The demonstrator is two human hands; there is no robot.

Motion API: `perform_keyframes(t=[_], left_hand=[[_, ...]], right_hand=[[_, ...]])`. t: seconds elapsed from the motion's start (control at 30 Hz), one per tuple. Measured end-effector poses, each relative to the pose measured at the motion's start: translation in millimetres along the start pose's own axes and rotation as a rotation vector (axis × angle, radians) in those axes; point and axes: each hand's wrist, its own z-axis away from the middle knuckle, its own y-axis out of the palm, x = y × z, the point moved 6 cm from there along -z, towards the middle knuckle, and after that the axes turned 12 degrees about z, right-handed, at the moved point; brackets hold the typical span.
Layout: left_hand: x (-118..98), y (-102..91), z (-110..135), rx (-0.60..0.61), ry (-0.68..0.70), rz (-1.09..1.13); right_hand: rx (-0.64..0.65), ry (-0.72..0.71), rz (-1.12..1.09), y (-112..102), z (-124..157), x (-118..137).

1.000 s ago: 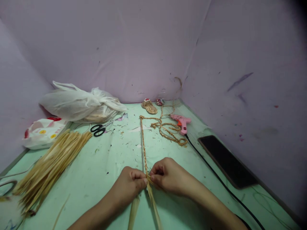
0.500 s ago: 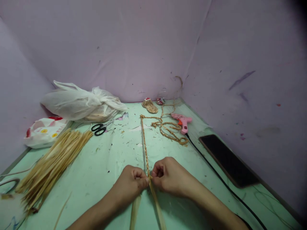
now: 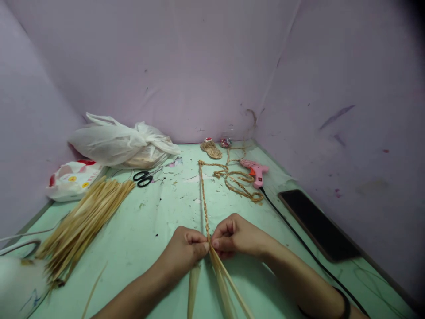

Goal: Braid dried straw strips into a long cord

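Observation:
A thin braid [image 3: 203, 197] of dried straw-coloured fibre runs straight down the table towards me. My left hand [image 3: 185, 251] pinches its near end between thumb and finger. Close beside it, my right hand [image 3: 237, 235] is closed with thumb against fingers at the same spot, where the strands meet. Loose flat strands [image 3: 223, 283] trail from there to the front edge of the view, one of them below my left hand. The exact grip of the right fingertips on a strand is partly hidden.
At left lie a bundle of dried strips [image 3: 88, 217], black-handled scissors [image 3: 143, 178], a white plastic bag [image 3: 116, 141] and a tissue pack [image 3: 75, 180]. A pink glue gun [image 3: 257, 173], its black cord and a phone [image 3: 318, 223] are at right. A woven sole-shaped piece [image 3: 211, 149] lies at the back.
My view has shifted slightly, so the scene sits further right. Both hands stay at the braid's end. The loose strands on the right now spread apart, where they hung together before.

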Motion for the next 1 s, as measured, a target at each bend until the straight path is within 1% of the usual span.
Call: perform_keyframes(t=[0.17,0.3,0.37,0.43,0.5,0.53,0.63,0.73,0.8,0.9,0.93,1.0], left_hand=[[0,0.5,1,0.005,0.008,0.103],[-5,4.7,5,0.021,0.034,0.144],[-8,8.4,8,0.055,0.052,0.157],[-10,13.4,10,0.123,0.074,0.153],[-12,15.4,11,0.158,0.113,0.098],[-12,14.6,11,0.149,0.131,0.045],[-12,8.7,11,0.078,0.166,-0.124],[-14,5.2,10,0.074,0.181,-0.216],[-16,2.8,10,0.077,0.168,-0.278],[-17,0.0,8,0.077,0.159,-0.374],[-17,-0.3,8,0.08,0.161,-0.388],[-16,-1.0,6,0.078,0.149,-0.383]], right_hand=[[-0.086,-0.028,-0.095,0,-4,-8],[-0.152,-0.029,-0.273,10,-3,-16],[-0.134,-0.031,-0.377,18,0,-16],[-0.069,-0.033,-0.418,27,5,-12],[-0.022,-0.025,-0.395,31,9,-7],[-0.016,-0.017,-0.366,31,11,-5],[-0.076,0.036,-0.251,24,13,-5],[-0.143,0.063,-0.144,20,9,-10],[-0.181,0.031,-0.127,19,4,-14],[-0.25,-0.06,-0.164,17,0,-20],[-0.262,-0.086,-0.18,16,0,-21],[-0.244,-0.111,-0.202,16,0,-23]])
